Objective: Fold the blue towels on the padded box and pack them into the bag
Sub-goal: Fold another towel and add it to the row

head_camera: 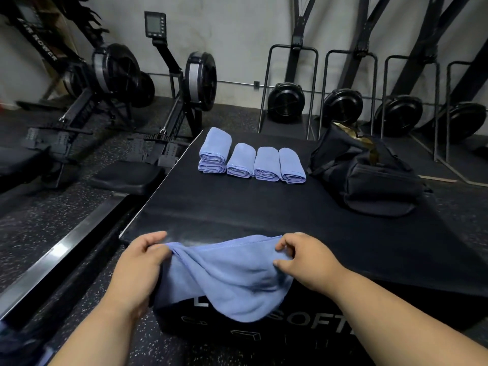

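While the left hand [144, 256] and right hand [303, 256] each pinch a top corner of the towel [227, 281] draped over the box's [264, 212] near edge, its limp, light cloth sags, so corner grips suit best.

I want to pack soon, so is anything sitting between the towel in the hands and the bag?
Nothing visible blocks it. The unfolded towel, held by both hands at the near edge of the padded box, faces bare box top up to the bag at far right. The folded towels lie left of the bag, off that path.
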A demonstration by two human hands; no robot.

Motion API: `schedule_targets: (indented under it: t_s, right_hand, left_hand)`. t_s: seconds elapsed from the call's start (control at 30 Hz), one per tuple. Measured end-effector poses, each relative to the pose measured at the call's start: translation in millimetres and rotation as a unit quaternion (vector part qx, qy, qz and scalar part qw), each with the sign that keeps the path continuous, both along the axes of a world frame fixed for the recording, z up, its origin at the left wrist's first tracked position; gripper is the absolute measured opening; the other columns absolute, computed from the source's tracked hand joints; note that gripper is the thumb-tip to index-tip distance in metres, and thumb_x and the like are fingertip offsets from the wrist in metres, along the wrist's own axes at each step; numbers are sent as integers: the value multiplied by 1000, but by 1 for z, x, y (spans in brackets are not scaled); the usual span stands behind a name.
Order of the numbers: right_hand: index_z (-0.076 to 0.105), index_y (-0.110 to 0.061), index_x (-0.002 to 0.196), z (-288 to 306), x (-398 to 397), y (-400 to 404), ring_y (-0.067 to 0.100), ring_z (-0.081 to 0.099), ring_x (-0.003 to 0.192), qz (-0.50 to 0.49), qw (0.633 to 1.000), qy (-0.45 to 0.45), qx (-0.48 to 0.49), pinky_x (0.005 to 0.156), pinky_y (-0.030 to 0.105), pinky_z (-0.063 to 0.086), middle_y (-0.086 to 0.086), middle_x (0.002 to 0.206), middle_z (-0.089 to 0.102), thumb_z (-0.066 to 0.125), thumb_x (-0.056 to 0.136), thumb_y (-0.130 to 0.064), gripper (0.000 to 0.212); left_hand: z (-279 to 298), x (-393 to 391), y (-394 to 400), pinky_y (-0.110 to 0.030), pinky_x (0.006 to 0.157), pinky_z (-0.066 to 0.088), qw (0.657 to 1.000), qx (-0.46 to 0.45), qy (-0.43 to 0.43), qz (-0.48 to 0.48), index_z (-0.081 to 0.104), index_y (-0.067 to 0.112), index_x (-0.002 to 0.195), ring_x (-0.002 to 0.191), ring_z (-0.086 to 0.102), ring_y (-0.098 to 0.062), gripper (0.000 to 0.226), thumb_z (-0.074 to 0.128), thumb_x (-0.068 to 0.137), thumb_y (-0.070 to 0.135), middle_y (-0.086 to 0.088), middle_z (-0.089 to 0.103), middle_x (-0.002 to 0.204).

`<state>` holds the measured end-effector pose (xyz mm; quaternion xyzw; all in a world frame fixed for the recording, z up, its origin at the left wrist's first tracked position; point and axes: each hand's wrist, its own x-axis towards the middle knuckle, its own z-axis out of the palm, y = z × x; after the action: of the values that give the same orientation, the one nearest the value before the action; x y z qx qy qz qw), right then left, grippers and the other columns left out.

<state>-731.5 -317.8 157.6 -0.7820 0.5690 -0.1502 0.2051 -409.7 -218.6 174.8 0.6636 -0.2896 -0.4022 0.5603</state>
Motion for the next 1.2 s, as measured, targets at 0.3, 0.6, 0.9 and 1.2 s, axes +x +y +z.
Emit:
schedule_targets:
  t_s: [0.3, 0.6, 0.9, 1.2]
  right_hand:
    - [55, -42, 144, -9, 10, 6, 14, 52, 120, 43, 997, 30, -57, 108, 32, 39, -15, 133, 51, 66, 90, -41, 55]
    - [74, -37, 101, -6, 12, 36, 8, 58, 98, 82, 996, -33, -32, 94, 29, 48, -16, 95, 61, 69, 87, -44, 16]
    - [65, -19, 82, -8, 19, 82, 7, 62, 78, 121, 972, -188, 75, 83, 40, 54, -7, 84, 66, 67, 75, -41, 23]
    - [57, -27, 81, 33, -46, 71, 6, 52, 73, 26, 988, -148, -26, 81, 33, 42, -12, 68, 63, 67, 92, -37, 18]
  left_hand:
    - [54, -14, 12, -32, 82, 52, 988, -99, -28, -112, 63, 21, 126, 81, 67, -14, 41, 68, 94, -4, -5, 75, 91]
    - [133, -39, 27, -46, 77, 55, 944, -126, -234, -195, 64, 42, 117, 77, 65, -17, 42, 66, 98, 4, 0, 76, 97]
    - [182, -80, 50, -51, 101, 54, 887, -155, -344, -268, 60, 49, 124, 99, 71, -26, 59, 63, 99, -5, -1, 77, 107]
    - [192, -73, 73, -27, 84, 48, 866, -116, -485, -32, 53, 46, 134, 98, 66, 2, 53, 63, 97, 9, 25, 70, 103]
